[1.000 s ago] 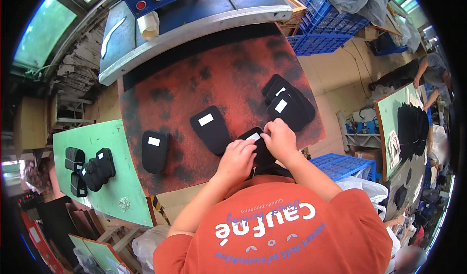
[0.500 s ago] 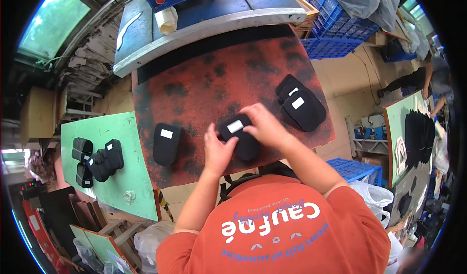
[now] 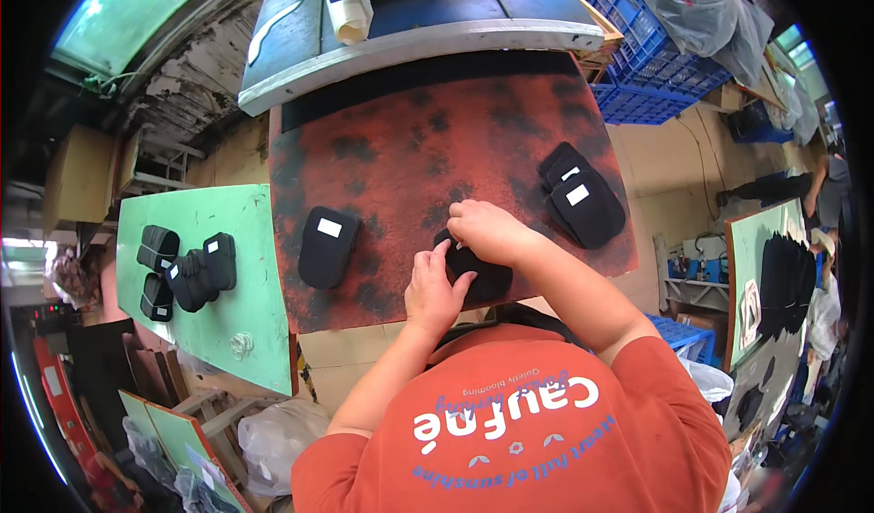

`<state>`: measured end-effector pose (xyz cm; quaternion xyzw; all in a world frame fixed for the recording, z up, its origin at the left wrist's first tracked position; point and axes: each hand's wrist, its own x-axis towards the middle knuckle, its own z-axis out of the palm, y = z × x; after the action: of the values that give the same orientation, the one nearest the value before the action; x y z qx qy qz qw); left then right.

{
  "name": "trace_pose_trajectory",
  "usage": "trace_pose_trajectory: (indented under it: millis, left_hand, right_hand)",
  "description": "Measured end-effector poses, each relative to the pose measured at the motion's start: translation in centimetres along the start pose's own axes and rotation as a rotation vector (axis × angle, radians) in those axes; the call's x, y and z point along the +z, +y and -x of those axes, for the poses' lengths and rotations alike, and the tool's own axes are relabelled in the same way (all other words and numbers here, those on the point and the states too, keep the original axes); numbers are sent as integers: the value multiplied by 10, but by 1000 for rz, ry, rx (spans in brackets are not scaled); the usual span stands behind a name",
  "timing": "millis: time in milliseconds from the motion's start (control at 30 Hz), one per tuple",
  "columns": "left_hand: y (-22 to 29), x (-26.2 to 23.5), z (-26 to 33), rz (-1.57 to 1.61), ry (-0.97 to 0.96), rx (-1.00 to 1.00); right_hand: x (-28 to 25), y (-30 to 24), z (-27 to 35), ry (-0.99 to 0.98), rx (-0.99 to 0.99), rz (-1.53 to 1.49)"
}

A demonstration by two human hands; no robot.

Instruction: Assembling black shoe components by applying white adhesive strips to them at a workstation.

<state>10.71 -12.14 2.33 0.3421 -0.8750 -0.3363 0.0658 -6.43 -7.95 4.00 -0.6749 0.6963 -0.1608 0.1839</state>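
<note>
Close to the front edge of the red board, both hands are on a stack of black, rounded pads (image 3: 484,278). My right hand (image 3: 492,232) closes over the far end, fingertips bunched together. From the left side, my left hand (image 3: 433,287) grips the same stack, thumb lying on top and fingers at its edge. The hands cover most of the stack's far end. To the left lies another black pad stack (image 3: 328,251) with a white label. At the right, two overlapping black stacks (image 3: 590,214) also carry white labels.
The red board (image 3: 401,162) adjoins a blue machine bed (image 3: 419,23) with a pale front bar. Several tied black bundles (image 3: 187,279) sit on a green table (image 3: 246,317) at the left. Blue crates (image 3: 651,67) stand far right; a person (image 3: 828,190) is beyond.
My right hand has drawn its fingers together over the stack's far end, and the stack's white label is now covered. The whole view has shifted slightly; the other stacks stay put.
</note>
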Motion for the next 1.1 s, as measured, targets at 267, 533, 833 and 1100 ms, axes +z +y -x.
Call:
trace_pose_trajectory:
  millis: [267,533,833,1100]
  left_hand:
    - [-5,7,4,-13,67,40]
    - [2,-1,11,-144,178,443]
    - [-17,-10,3,-209,-54,612]
    - [-29,-18,-6,-152,-144,691]
  right_hand:
    - [15,-2,47,594,513,-1047]
    - [27,-8,54,530,642,-1256]
    - [46,-22,32,674,671,-1065]
    - [57,-31,29,757,726,-892]
